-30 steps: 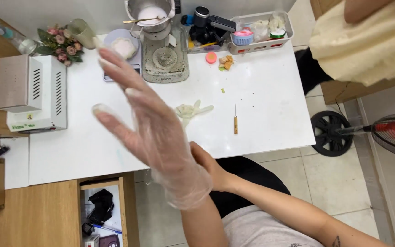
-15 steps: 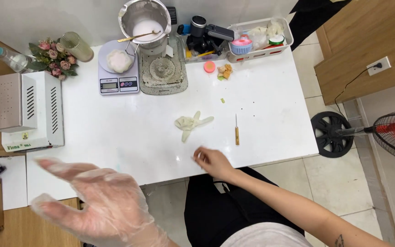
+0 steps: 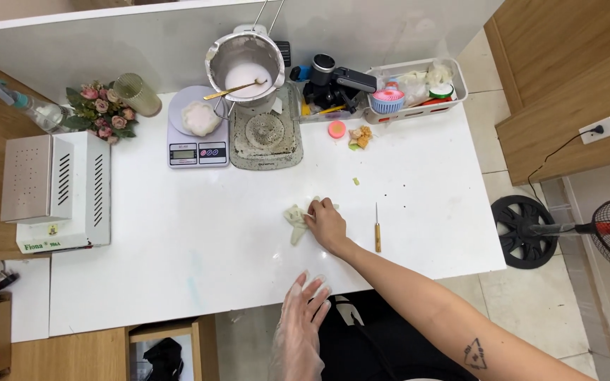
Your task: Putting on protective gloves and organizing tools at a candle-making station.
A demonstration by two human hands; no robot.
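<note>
Bare right hand [image 3: 327, 224] pinches the crumpled clear glove [image 3: 296, 217] lying mid-table [image 3: 178, 247], fingers closed on its edge. It looks feather-light, limp, probably slippery; best taken by the cuff. Gloved left hand [image 3: 301, 321] hovers open, holding nothing

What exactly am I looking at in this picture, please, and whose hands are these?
This view comes from a camera worn on a person's head, looking down at a white table. There is no machine; both hands are that person's. The left hand, in a clear plastic glove, rests at the table's near edge. The bare right hand grips a crumpled second glove. A small wooden-handled tool lies to its right. Further back stand a kitchen scale, a metal pot with a spoon, and a white tray of small items.
</note>
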